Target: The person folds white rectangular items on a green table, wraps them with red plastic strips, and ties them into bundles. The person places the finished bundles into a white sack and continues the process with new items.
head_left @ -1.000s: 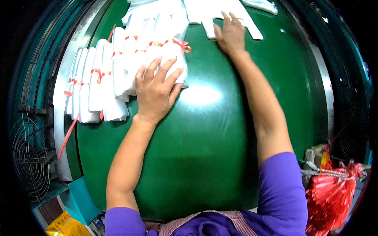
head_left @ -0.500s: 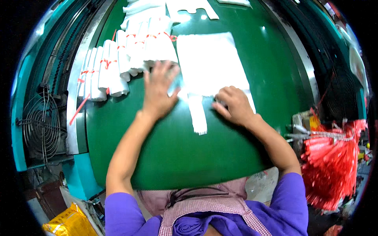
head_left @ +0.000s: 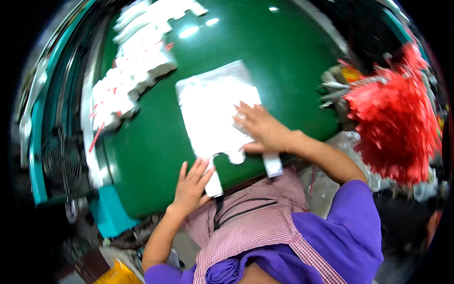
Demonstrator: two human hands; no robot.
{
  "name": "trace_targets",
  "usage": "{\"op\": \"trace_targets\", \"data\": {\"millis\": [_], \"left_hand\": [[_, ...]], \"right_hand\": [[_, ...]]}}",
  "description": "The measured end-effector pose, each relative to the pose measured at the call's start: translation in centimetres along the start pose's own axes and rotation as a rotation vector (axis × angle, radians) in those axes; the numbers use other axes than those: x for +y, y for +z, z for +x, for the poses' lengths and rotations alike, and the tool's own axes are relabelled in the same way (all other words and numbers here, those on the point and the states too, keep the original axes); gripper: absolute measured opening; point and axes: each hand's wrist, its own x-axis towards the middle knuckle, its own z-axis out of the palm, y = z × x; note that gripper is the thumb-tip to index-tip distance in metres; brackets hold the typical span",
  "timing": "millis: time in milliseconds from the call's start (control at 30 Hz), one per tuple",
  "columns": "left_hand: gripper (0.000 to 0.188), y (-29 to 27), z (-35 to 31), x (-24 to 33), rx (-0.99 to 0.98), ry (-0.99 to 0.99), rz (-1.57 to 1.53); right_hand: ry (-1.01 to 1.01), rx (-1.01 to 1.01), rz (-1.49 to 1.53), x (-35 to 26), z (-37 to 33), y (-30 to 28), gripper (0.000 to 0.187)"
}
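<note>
A flat stack of white plastic vest bags point(head_left: 215, 111) lies on the green table, its two handle strips pointing toward me and reaching the near edge. My right hand point(head_left: 265, 128) rests on the stack's right side with fingers spread. Beside the left handle strip is my left hand point(head_left: 191, 187), its fingers stretched out and touching or nearly touching the strip's edge. Neither hand grips anything. Glare washes out the stack's surface.
Rolled white bag bundles point(head_left: 142, 57) tied with red strips line the table's left side. A big bunch of red plastic strips point(head_left: 392, 118) hangs at the right. The green table point(head_left: 298, 71) has a metal rail on its left. A yellow package point(head_left: 118, 274) sits low at left.
The bag stack has come nearer to me, both handle strips now laid out. My right hand has opened flat on it; my left hand has moved nearer. The view has turned.
</note>
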Motion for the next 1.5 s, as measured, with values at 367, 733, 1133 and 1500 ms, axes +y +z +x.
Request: {"op": "trace_targets", "data": {"millis": [367,733,1133,1500], "left_hand": [[0.012,-1.2,6.6,-0.5,0.273,-0.044,-0.439],[0.03,1.0,11.2,-0.1,0.446,0.029,0.032],[0.015,-0.4,12.7,-0.9,0.023,-0.246,-0.217],[0.026,-2.7,7.7,-5.6,0.518,-0.399,-0.627]], "right_hand": [[-0.151,0.069,0.215,-0.1,-9.8,-0.2,0.035],[0.262,0.011,0.282,-2.7,0.8,1.7,0.023],[0.144,0.114,0.174,-0.5,0.5,-0.7,0.049],[0.058,0.191,0.16,0.6,0.8,4.3,0.074]]}}
